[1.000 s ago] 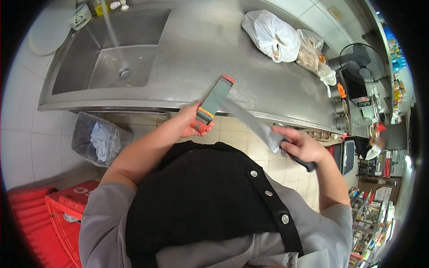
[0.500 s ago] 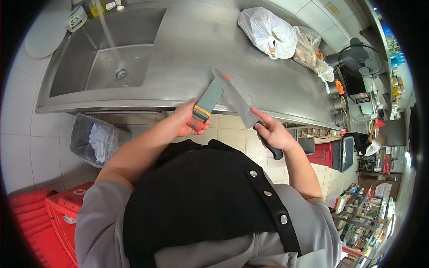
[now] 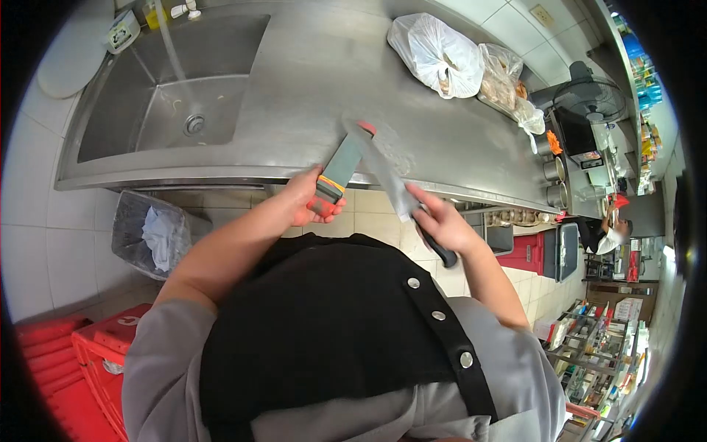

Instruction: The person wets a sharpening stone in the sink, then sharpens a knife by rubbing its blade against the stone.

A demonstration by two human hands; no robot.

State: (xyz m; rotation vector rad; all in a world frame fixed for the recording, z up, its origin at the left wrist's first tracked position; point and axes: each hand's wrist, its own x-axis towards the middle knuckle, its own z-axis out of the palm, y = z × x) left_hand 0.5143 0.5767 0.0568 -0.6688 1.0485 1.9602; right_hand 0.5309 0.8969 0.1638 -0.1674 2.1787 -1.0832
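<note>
My left hand (image 3: 313,197) is closed around the near end of a sharpening stone (image 3: 342,163), a flat grey-green bar with yellow and red bands near my fingers. A red piece shows at the stone's far end. In my right hand (image 3: 442,219) is a kitchen knife (image 3: 387,175), gripped by its black handle with fingers up against the base of the blade. The blade points away from me and to the left, its front part overlapping the far end of the stone. Both are held at the front edge of the steel counter (image 3: 309,96).
At left, water runs from a tap into the sink (image 3: 184,96). Below it stands a lined bin (image 3: 155,234). Plastic bags (image 3: 438,55) lie at the back right, near a fan (image 3: 589,99). Red crates (image 3: 103,339) are at lower left. Another person (image 3: 610,234) is far right.
My right hand and the knife have shifted slightly left, the blade sliding along the stone's far end. More of the red end piece shows. My left hand keeps the stone nearly still.
</note>
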